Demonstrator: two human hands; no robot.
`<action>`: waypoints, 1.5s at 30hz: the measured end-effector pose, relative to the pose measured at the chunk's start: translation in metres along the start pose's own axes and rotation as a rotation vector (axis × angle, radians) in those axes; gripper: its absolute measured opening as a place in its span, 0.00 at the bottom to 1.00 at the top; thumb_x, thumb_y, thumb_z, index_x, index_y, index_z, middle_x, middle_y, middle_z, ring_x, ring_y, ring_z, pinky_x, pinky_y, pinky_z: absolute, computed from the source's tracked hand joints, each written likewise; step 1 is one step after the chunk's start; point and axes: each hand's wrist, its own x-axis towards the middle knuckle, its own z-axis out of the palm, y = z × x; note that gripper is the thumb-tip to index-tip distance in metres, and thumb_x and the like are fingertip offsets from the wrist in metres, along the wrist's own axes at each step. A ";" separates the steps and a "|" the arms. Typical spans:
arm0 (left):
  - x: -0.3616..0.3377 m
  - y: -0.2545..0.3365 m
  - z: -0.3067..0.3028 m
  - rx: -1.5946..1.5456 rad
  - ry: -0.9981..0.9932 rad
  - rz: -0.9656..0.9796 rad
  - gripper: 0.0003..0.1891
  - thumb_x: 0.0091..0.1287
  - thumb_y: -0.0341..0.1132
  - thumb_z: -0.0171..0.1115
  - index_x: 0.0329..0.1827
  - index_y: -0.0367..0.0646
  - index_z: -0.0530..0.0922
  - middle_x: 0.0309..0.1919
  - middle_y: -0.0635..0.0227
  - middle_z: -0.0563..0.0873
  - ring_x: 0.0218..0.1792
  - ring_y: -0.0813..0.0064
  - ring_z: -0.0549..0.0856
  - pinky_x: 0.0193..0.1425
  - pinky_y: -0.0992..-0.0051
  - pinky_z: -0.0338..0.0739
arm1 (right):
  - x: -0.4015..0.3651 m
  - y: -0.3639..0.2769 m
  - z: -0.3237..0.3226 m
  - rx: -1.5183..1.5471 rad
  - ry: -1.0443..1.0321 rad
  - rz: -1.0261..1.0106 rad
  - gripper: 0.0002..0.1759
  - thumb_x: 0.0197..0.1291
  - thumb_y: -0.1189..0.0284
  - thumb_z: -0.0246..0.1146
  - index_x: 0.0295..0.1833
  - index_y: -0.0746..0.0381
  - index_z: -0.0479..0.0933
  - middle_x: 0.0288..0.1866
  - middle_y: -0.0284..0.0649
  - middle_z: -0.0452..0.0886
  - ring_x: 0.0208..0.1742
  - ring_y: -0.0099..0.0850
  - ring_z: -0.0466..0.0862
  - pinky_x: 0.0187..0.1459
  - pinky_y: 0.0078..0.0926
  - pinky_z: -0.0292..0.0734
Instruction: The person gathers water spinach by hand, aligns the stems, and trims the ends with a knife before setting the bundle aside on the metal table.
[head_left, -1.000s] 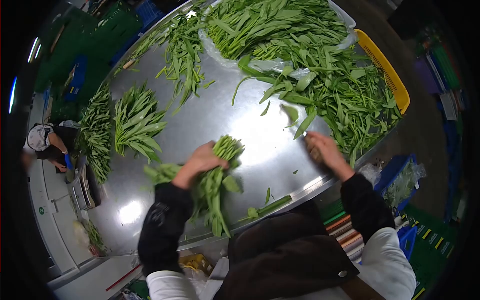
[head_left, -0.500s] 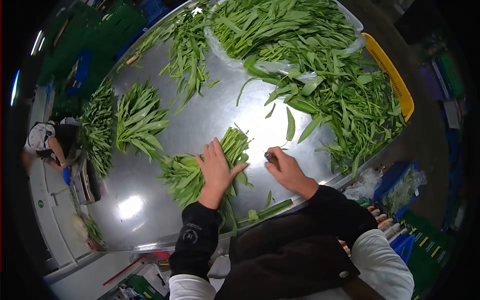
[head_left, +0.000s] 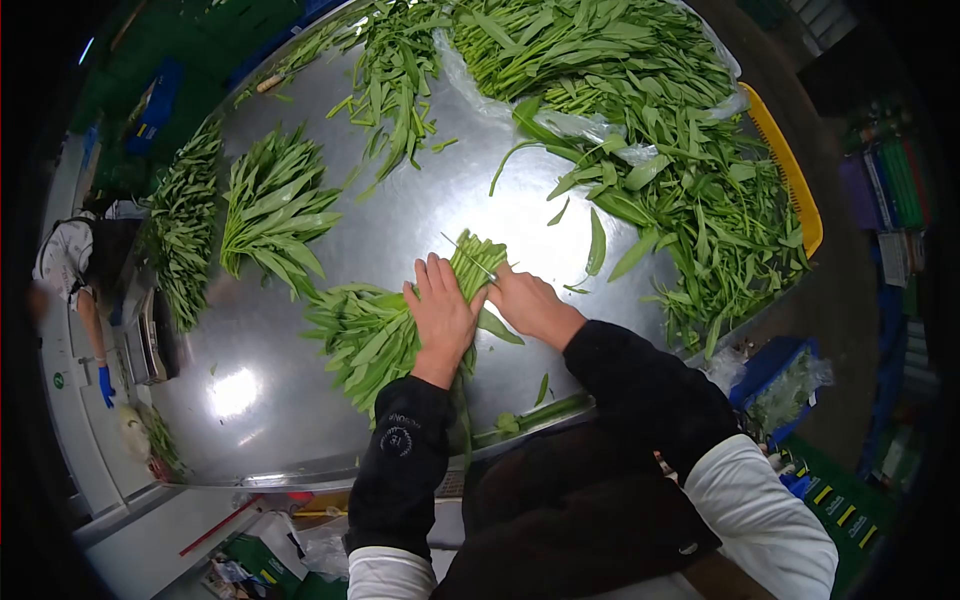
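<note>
A bunch of water spinach (head_left: 365, 335) lies on the metal table, its leaves to the left and its pale stem ends towards the upper right. My left hand (head_left: 443, 315) is laid over the stems, fingers on top and thumb on the near side, gripping the bunch. Close beside it, my right hand (head_left: 533, 303) is closed round the handle of a knife, which the fingers mostly hide. The thin knife blade (head_left: 466, 254) reaches across the stem ends. A loose leaf (head_left: 499, 327) sits just below my right hand.
Two bunches of greens (head_left: 275, 205) (head_left: 185, 230) lie at the left. A large heap (head_left: 600, 60) on clear plastic spreads over the far right, beside a yellow crate (head_left: 790, 170). Another knife handle (head_left: 268, 84) shows at the far left edge. A person with a blue glove (head_left: 106, 387) stands at the left.
My right hand has moved left with the knife, and the blade now lies across the stem ends. My left hand has shifted slightly right and its fingers have drawn closer together.
</note>
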 end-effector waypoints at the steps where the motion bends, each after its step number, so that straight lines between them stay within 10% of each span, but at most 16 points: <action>1: -0.001 0.000 0.000 0.016 -0.012 -0.003 0.40 0.60 0.55 0.62 0.65 0.32 0.62 0.66 0.51 0.65 0.68 0.50 0.61 0.64 0.44 0.58 | 0.003 -0.001 0.003 -0.010 0.014 0.011 0.17 0.65 0.62 0.51 0.40 0.69 0.68 0.31 0.59 0.80 0.36 0.56 0.81 0.39 0.51 0.74; 14: -0.004 -0.002 0.002 -0.045 0.033 -0.028 0.43 0.59 0.59 0.61 0.67 0.35 0.59 0.67 0.52 0.64 0.70 0.53 0.60 0.67 0.46 0.53 | -0.144 0.046 -0.039 0.069 -0.189 0.198 0.16 0.65 0.61 0.53 0.45 0.64 0.66 0.28 0.54 0.80 0.34 0.56 0.80 0.38 0.51 0.73; 19: -0.007 -0.003 -0.035 -0.294 0.045 -0.015 0.53 0.53 0.61 0.65 0.73 0.35 0.50 0.71 0.50 0.58 0.72 0.53 0.55 0.72 0.46 0.44 | -0.129 0.071 -0.057 -0.214 0.329 0.238 0.18 0.62 0.68 0.57 0.53 0.65 0.67 0.31 0.54 0.79 0.35 0.54 0.80 0.40 0.48 0.74; 23: -0.012 -0.042 -0.069 -0.732 0.203 0.043 0.41 0.58 0.45 0.64 0.71 0.35 0.57 0.69 0.50 0.62 0.71 0.53 0.60 0.74 0.59 0.50 | -0.124 0.064 -0.057 -0.457 0.591 -0.081 0.22 0.59 0.71 0.59 0.58 0.65 0.67 0.37 0.54 0.78 0.39 0.50 0.80 0.43 0.44 0.75; 26: -0.010 -0.093 -0.080 -0.910 0.423 -0.133 0.15 0.68 0.33 0.52 0.55 0.36 0.76 0.52 0.57 0.82 0.56 0.65 0.78 0.64 0.70 0.67 | -0.120 0.041 -0.042 -0.056 0.305 -0.087 0.20 0.57 0.77 0.60 0.57 0.64 0.70 0.37 0.46 0.78 0.35 0.42 0.80 0.37 0.33 0.75; 31: -0.025 -0.155 -0.091 -0.834 0.421 -0.410 0.10 0.67 0.31 0.56 0.47 0.37 0.80 0.43 0.62 0.85 0.44 0.76 0.81 0.51 0.76 0.73 | -0.090 -0.021 -0.015 0.159 0.047 -0.107 0.14 0.60 0.70 0.60 0.50 0.64 0.77 0.34 0.44 0.80 0.32 0.38 0.81 0.34 0.30 0.75; 36: -0.048 -0.118 -0.069 -0.609 0.348 -0.154 0.13 0.61 0.28 0.60 0.49 0.36 0.77 0.49 0.55 0.81 0.52 0.59 0.80 0.57 0.66 0.72 | 0.007 -0.084 0.012 0.020 0.424 -0.505 0.13 0.59 0.68 0.61 0.46 0.63 0.77 0.38 0.45 0.80 0.38 0.43 0.81 0.41 0.36 0.76; 40: -0.057 -0.080 -0.057 -0.455 0.234 -0.106 0.22 0.59 0.28 0.63 0.57 0.36 0.71 0.66 0.50 0.67 0.65 0.50 0.67 0.68 0.63 0.62 | 0.064 -0.084 0.054 -0.162 0.338 -0.578 0.13 0.58 0.69 0.61 0.47 0.63 0.77 0.37 0.45 0.79 0.37 0.47 0.80 0.43 0.37 0.75; 43: -0.065 -0.067 -0.047 -0.538 0.241 -0.180 0.32 0.59 0.31 0.64 0.65 0.32 0.61 0.68 0.42 0.59 0.67 0.45 0.63 0.68 0.58 0.61 | 0.077 -0.078 0.052 0.214 0.153 -0.352 0.12 0.61 0.70 0.59 0.46 0.65 0.75 0.35 0.43 0.80 0.33 0.45 0.81 0.43 0.34 0.75; 45: -0.071 -0.067 -0.037 -0.546 0.222 -0.185 0.32 0.60 0.31 0.64 0.66 0.32 0.60 0.69 0.42 0.58 0.68 0.45 0.62 0.68 0.58 0.60 | 0.084 -0.070 0.044 1.204 0.175 -0.044 0.09 0.64 0.69 0.56 0.42 0.65 0.73 0.26 0.35 0.74 0.24 0.32 0.76 0.35 0.32 0.73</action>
